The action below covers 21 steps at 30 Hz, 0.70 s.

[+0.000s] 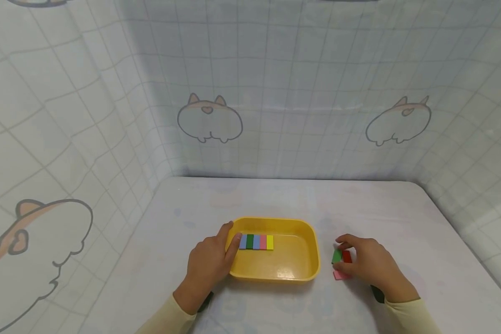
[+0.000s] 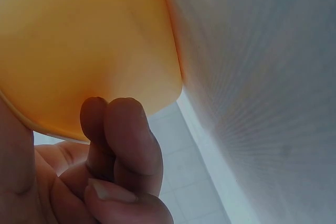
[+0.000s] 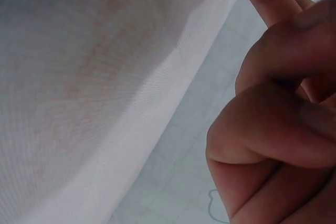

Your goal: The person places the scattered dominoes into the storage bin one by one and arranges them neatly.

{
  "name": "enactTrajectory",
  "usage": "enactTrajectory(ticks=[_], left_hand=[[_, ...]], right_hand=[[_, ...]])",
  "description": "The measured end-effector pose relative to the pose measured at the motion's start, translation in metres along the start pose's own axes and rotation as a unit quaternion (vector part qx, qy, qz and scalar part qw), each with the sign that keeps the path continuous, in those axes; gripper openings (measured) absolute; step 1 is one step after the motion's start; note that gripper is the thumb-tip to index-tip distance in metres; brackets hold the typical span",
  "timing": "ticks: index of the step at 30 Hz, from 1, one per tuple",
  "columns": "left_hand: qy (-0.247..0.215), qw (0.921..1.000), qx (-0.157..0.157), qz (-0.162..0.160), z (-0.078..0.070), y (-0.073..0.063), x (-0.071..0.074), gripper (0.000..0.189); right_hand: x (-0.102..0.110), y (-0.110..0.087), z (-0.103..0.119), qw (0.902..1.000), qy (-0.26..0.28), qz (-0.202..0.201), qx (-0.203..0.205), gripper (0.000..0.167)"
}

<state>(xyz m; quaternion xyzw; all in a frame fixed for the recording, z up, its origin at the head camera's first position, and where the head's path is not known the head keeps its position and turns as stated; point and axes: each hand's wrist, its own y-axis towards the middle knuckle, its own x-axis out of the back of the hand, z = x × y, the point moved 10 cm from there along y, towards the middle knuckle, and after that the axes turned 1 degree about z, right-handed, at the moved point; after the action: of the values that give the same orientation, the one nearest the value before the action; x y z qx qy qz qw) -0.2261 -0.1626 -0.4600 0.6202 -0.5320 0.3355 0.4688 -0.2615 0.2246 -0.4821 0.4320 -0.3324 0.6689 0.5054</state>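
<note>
In the head view, a yellow tray (image 1: 284, 265) sits on the desk (image 1: 275, 311). The left hand (image 1: 208, 260) holds it by its left side, the thumb over the rim and the other fingers outside. In the tray, near that thumb, lies a row of tiles, side by side: from the left, a blue tile (image 1: 243, 241), a dark green tile (image 1: 250, 241), a second blue tile (image 1: 256, 241), a pink tile (image 1: 263, 242) and a yellow tile (image 1: 270, 242). To the right of the tray, on the desk, the right hand (image 1: 369, 262) bends over a green tile (image 1: 337, 255), a red tile (image 1: 347, 256) and another pink tile (image 1: 341, 275). Its thumb and forefinger are a little apart, on either side of the green tile; I cannot tell whether they grip it. Pale sleeves (image 1: 410, 316) cover both forearms.

In the left wrist view, the tray's outer wall takes up the upper left, with bent fingers in front of it.

In the right wrist view, the red tile shows at the top edge, just beside a fingertip. The nearer fingers are curled.
</note>
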Motion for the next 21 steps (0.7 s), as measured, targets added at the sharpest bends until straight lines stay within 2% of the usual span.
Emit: enactTrajectory(ticks=[10,21], left_hand=[[0.003,1.0,0.0,0.0,0.0,0.0015,-0.0004,0.064],[-0.006,0.9998,-0.012,-0.014,-0.0004,0.0043,0.0017,0.064]], right_hand=[[-0.0007,-0.0006,-0.0032,0.9999,-0.008,0.011,-0.006,0.059],[0.0019,0.0012,-0.0038,0.9999,0.011,0.01,-0.002,0.055]])
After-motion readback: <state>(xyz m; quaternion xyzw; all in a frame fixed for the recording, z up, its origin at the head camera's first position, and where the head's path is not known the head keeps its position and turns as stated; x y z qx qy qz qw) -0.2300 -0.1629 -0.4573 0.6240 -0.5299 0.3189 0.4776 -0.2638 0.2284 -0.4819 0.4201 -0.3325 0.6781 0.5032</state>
